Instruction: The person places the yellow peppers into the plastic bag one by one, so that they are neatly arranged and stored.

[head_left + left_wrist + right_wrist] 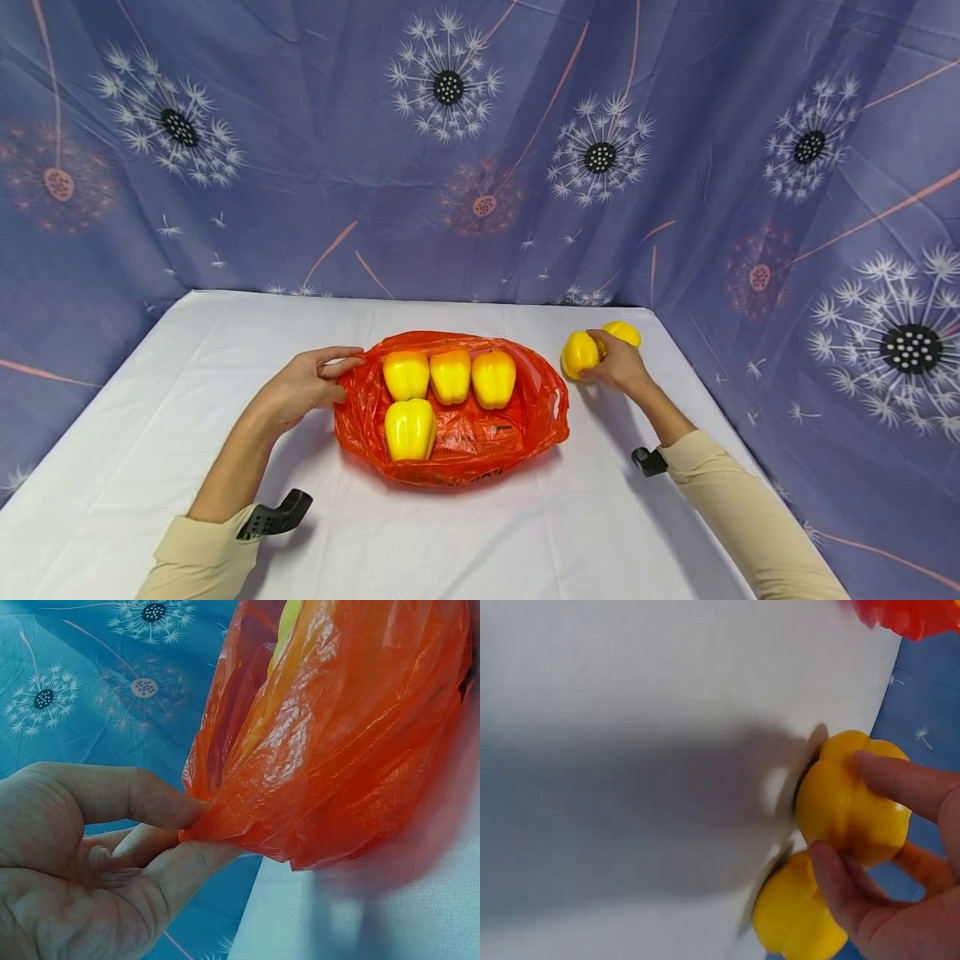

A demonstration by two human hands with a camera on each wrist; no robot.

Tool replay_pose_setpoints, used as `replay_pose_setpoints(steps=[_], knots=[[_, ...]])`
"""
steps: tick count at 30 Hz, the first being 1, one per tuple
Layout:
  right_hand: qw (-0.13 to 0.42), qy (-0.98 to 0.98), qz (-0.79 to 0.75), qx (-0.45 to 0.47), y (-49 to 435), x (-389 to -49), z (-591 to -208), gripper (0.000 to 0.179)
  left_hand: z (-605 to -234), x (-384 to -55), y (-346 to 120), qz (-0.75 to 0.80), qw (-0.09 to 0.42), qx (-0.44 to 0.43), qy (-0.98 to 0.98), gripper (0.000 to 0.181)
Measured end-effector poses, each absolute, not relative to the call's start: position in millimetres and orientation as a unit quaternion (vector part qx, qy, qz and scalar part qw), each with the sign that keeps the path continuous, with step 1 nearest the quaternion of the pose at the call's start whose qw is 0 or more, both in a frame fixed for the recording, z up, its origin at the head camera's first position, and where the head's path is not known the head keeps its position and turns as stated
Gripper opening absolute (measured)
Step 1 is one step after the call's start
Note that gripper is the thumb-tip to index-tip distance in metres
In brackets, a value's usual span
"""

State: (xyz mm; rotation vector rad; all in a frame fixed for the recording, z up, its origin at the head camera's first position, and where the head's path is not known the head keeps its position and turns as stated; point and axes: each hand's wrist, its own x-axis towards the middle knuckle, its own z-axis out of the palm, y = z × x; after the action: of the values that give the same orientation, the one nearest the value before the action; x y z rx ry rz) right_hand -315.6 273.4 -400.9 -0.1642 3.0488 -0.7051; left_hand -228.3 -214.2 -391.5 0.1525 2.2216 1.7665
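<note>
A red plastic bag lies opened out on the table, with several yellow bell peppers inside it: three in a row at the back and one at the front left. My left hand pinches the bag's left edge between thumb and fingers, and the left wrist view shows the film gathered at the fingertips. Off to the right, my right hand grips a yellow bell pepper with thumb and fingers around its sides. Another yellow pepper sits right behind that hand, seen close beside the gripped one in the right wrist view.
A white cloth covers the table. Blue curtains with dandelion prints hang behind and at the sides. Each forearm carries a black wrist camera, the left one above the cloth left of the bag.
</note>
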Motion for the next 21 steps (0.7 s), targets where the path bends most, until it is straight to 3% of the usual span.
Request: replay_pose_setpoints(steps=[21], knots=[[0.005, 0.971, -0.232, -0.056, 273.5, -315.1, -397.5, 0.082, -391.9, -228.7, -214.3, 0.610, 0.146, 0.047, 0.778, 0.076]])
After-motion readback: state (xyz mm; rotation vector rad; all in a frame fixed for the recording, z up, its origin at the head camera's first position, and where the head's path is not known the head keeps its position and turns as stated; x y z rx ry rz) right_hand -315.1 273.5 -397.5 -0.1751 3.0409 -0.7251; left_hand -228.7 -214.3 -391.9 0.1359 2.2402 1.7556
